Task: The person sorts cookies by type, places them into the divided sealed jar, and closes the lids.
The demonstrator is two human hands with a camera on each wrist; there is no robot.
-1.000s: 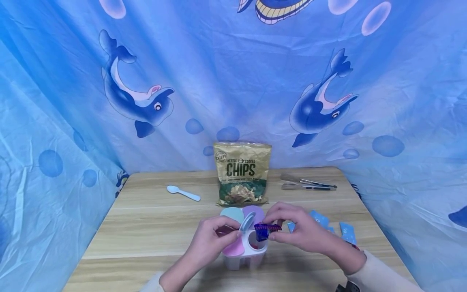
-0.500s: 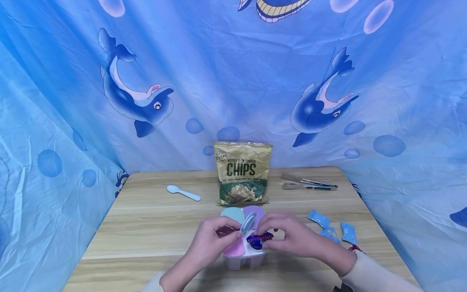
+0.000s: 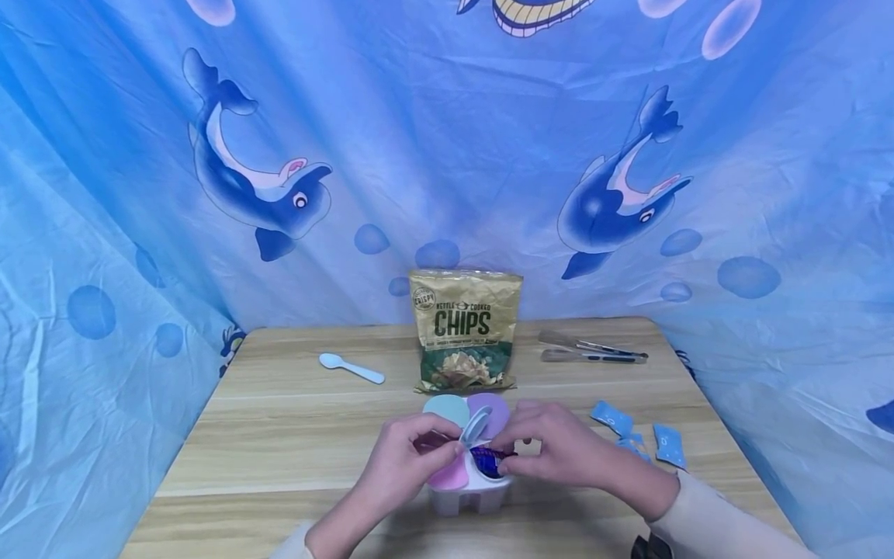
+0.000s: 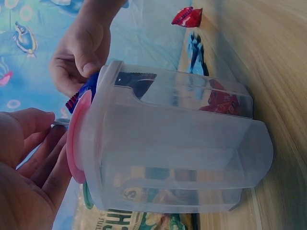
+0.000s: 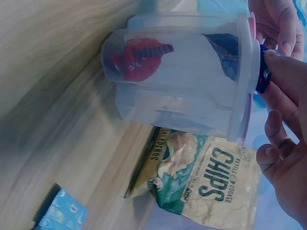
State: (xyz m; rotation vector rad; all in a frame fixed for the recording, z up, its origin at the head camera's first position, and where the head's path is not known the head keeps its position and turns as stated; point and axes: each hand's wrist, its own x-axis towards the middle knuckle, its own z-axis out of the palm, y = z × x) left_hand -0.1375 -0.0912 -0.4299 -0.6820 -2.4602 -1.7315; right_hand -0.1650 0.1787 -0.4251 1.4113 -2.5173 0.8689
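A clear plastic container (image 3: 466,501) with several compartments stands upright near the table's front. Its mint lid (image 3: 445,408), purple lid (image 3: 490,411) and pink lid (image 3: 450,473) lie down, while the light blue lid (image 3: 476,425) is tilted up. My left hand (image 3: 414,454) pinches that raised lid by its edge. At the uncovered opening, my right hand (image 3: 555,449) pinches a shiny dark blue packet (image 3: 487,461) between thumb and fingers. Through the wall in the right wrist view, the packet's lower part hangs inside. A red packet (image 5: 141,60) lies at the bottom of the same compartment.
Behind the container stands a chips bag (image 3: 466,330). A light blue spoon (image 3: 352,369) lies back left, tongs (image 3: 594,353) back right. Small light blue packets (image 3: 669,445) lie right of my right hand. The left wrist view shows another red packet (image 4: 187,17) on the table.
My right hand has moved left and down, bringing the dark blue packet from above the opening to partly inside it. The left hand keeps the lid raised, nearly still.
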